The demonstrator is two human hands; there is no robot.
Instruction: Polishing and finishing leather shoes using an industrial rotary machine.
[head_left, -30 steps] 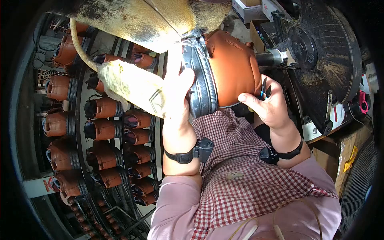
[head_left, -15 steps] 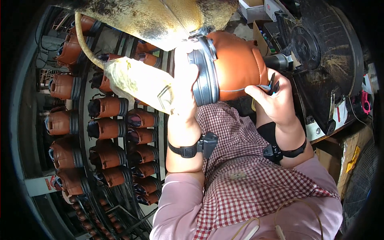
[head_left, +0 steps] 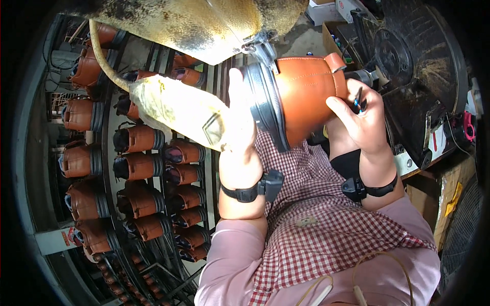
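Note:
A brown leather boot (head_left: 306,97) with a thick dark sole (head_left: 265,102) is held sideways between my hands, its sole to the left and its collar to the right. My left hand (head_left: 240,117), washed out by glare, is closed against the sole side; some of its fingers are hidden. My right hand (head_left: 367,120) grips the collar, thumb on the leather. A small dark pointed tool (head_left: 360,102), perhaps thread snips, sticks out between that hand's thumb and fingers. Just above the sole is the metal working end (head_left: 263,51) of a large worn machine (head_left: 189,25).
Racks with several similar brown boots (head_left: 140,137) stand on the left. A pale cloth-wrapped piece (head_left: 178,107) on a curved rod (head_left: 102,56) reaches to my left wrist. On the right are a black machine wheel (head_left: 434,61), pink-handled scissors (head_left: 468,127) and a fan (head_left: 462,239).
The boot has turned in my hands, so a leather heel loop now shows at its upper right. Both hands have shifted slightly right and down. A thin grey strand on the boot no longer shows.

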